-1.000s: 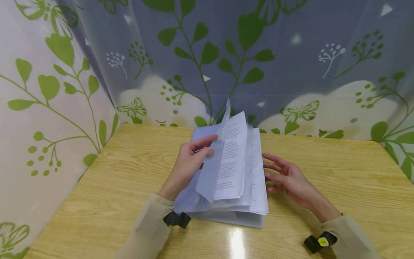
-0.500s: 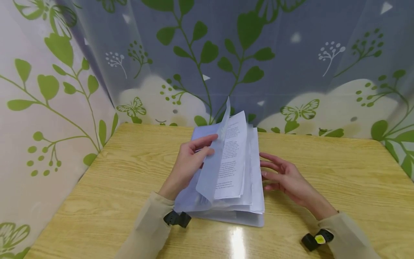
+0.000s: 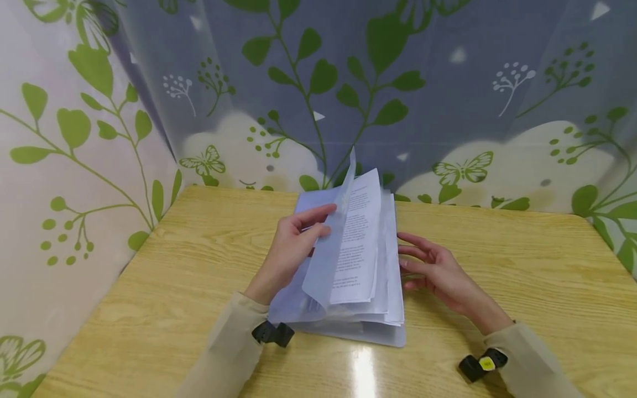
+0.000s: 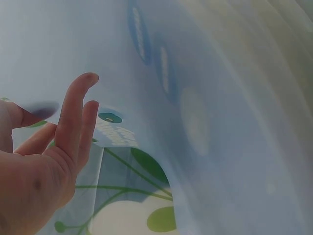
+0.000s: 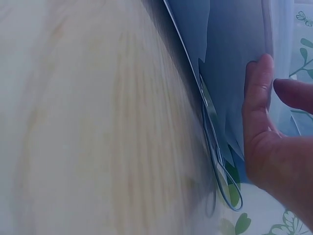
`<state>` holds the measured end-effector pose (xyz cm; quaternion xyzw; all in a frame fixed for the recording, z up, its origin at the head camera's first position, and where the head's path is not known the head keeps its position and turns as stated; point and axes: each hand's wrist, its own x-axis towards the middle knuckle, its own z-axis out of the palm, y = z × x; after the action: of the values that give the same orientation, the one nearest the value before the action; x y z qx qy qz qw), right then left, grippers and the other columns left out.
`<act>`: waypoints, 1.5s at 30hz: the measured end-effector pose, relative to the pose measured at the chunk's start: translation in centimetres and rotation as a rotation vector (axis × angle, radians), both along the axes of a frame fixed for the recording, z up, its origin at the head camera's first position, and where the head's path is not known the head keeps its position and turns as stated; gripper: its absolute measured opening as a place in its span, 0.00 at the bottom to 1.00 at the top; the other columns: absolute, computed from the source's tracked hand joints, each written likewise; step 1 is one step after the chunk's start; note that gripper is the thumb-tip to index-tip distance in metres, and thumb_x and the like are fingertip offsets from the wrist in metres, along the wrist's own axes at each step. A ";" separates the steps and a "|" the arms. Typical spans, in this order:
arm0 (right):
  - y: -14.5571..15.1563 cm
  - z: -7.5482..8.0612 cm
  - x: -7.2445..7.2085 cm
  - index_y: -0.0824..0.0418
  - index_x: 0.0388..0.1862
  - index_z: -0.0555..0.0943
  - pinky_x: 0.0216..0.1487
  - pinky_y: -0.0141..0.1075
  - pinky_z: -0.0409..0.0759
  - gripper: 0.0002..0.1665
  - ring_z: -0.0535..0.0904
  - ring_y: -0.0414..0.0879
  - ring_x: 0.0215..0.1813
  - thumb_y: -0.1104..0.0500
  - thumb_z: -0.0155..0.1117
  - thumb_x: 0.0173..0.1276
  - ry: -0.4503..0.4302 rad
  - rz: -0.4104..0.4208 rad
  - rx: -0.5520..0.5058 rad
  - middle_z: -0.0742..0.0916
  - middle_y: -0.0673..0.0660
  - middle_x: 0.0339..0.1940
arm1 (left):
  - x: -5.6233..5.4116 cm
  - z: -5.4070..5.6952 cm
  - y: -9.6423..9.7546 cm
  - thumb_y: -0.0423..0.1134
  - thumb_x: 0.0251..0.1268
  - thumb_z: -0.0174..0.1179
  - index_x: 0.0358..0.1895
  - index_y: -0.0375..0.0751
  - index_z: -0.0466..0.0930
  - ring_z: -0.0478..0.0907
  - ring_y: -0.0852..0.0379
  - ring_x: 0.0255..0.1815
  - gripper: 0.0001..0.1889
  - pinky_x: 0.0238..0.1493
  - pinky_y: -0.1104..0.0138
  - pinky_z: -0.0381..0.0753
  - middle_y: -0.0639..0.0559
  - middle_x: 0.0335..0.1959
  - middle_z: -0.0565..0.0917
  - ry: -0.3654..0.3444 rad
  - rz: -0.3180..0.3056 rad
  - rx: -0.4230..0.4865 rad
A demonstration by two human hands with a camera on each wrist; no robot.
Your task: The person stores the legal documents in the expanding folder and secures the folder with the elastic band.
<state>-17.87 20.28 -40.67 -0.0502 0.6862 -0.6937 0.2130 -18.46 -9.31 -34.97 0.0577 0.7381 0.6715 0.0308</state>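
A pale blue plastic folder (image 3: 388, 334) lies on the table, holding printed papers (image 3: 362, 237) and clear sleeves. My left hand (image 3: 287, 254) holds up a translucent blue sheet (image 3: 325, 271) on the folder's left side. In the left wrist view the thumb shows blurred through this sheet, while the other fingers are on the near side. My right hand (image 3: 440, 273) is at the right edge of the stack, its fingers loosely extended. From the right wrist, its fingertips (image 5: 265, 61) appear to touch the sheets' edge. A thin loop (image 5: 232, 191) shows low by the folder.
The wood-grain table (image 3: 199, 249) runs around the folder on both sides. A curtain (image 3: 448, 99) with leaves and butterflies hangs behind and at the left. Black wrist devices (image 3: 272, 333) sit on both sleeves.
My right hand has shifted slightly left, and the right edges of the papers have moved left with it, more in line with the folder. My left hand has stayed nearly still with the raised sheet.
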 end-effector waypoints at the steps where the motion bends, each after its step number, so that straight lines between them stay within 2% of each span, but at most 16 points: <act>1: -0.1 0.0 0.0 0.58 0.84 0.54 0.42 0.34 0.87 0.44 0.86 0.41 0.51 0.59 0.63 0.76 -0.005 -0.002 -0.001 0.81 0.47 0.63 | 0.0 0.0 0.0 0.32 0.69 0.57 0.63 0.48 0.84 0.69 0.57 0.31 0.21 0.21 0.73 0.65 0.51 0.64 0.83 0.001 0.000 -0.002; 7: -0.3 0.2 -0.2 0.56 0.84 0.54 0.43 0.33 0.87 0.44 0.86 0.42 0.51 0.57 0.63 0.75 -0.023 -0.010 0.008 0.81 0.49 0.65 | -0.1 0.0 0.0 0.32 0.69 0.57 0.63 0.47 0.84 0.70 0.56 0.34 0.21 0.22 0.73 0.65 0.51 0.64 0.83 0.003 0.000 -0.001; 16: -0.5 0.0 -0.4 0.57 0.84 0.54 0.41 0.32 0.87 0.45 0.86 0.41 0.50 0.58 0.63 0.75 -0.026 -0.015 -0.011 0.84 0.44 0.58 | -0.1 0.1 0.0 0.32 0.69 0.57 0.63 0.47 0.84 0.71 0.57 0.37 0.21 0.22 0.72 0.65 0.51 0.64 0.83 0.001 -0.001 0.005; 26: -0.9 0.2 -0.4 0.59 0.84 0.52 0.39 0.32 0.87 0.46 0.87 0.41 0.48 0.60 0.64 0.74 -0.037 -0.012 -0.024 0.86 0.45 0.56 | 0.1 0.2 0.1 0.32 0.68 0.58 0.62 0.48 0.84 0.70 0.57 0.33 0.21 0.21 0.72 0.65 0.51 0.63 0.84 -0.008 0.019 -0.002; 36: -1.1 0.1 -0.5 0.60 0.83 0.53 0.38 0.29 0.86 0.46 0.88 0.39 0.44 0.62 0.64 0.73 -0.061 -0.026 -0.038 0.88 0.43 0.51 | 0.0 -0.1 0.3 0.32 0.67 0.58 0.62 0.47 0.84 0.72 0.58 0.36 0.21 0.22 0.72 0.66 0.51 0.63 0.84 -0.013 0.020 0.000; 45: -1.3 -0.2 -0.6 0.62 0.83 0.52 0.42 0.31 0.87 0.44 0.88 0.38 0.45 0.65 0.61 0.75 -0.062 -0.020 -0.064 0.88 0.43 0.51 | -0.2 -0.4 0.5 0.31 0.65 0.59 0.62 0.47 0.85 0.71 0.59 0.33 0.22 0.21 0.72 0.65 0.49 0.61 0.85 -0.018 0.020 0.008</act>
<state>-18.49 19.02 -40.85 -0.0289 0.6573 -0.7185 0.2255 -18.67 -8.85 -35.39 0.0443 0.7357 0.6751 0.0304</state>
